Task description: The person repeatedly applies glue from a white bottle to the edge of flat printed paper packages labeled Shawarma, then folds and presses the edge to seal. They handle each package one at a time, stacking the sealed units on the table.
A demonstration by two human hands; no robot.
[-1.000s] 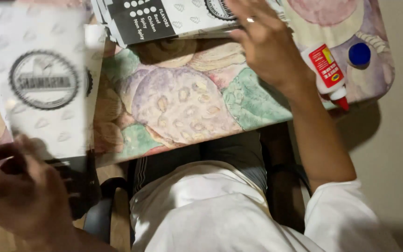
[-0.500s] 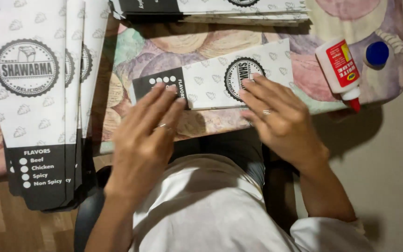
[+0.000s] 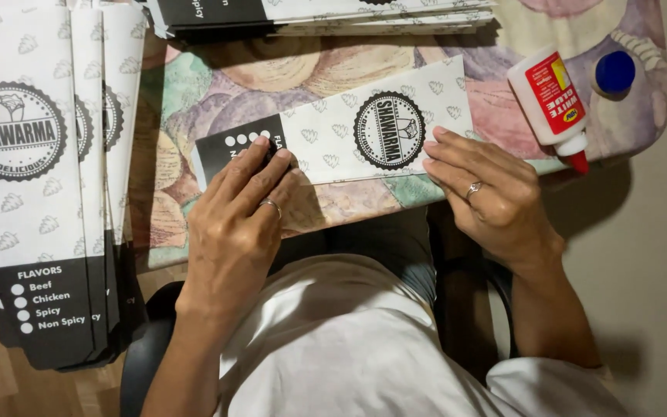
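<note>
A flat white paper food sleeve (image 3: 333, 135) with a black end and a round black emblem lies across the patterned table cover (image 3: 194, 85). My left hand (image 3: 237, 224) presses flat on its black end with the fingers spread. My right hand (image 3: 496, 193) rests on its lower right edge, fingers extended, a ring on one finger. Neither hand grips anything.
A stack of the same sleeves (image 3: 40, 193) lies at the left, hanging over the table edge. Another stack (image 3: 310, 15) sits at the top. A white glue bottle with a red label (image 3: 550, 100) and its blue cap (image 3: 615, 73) lie at the right.
A second ago my right hand reached to the top stack and my left was low at the left. Since then one sleeve came down in front of me and both hands settled on it.
</note>
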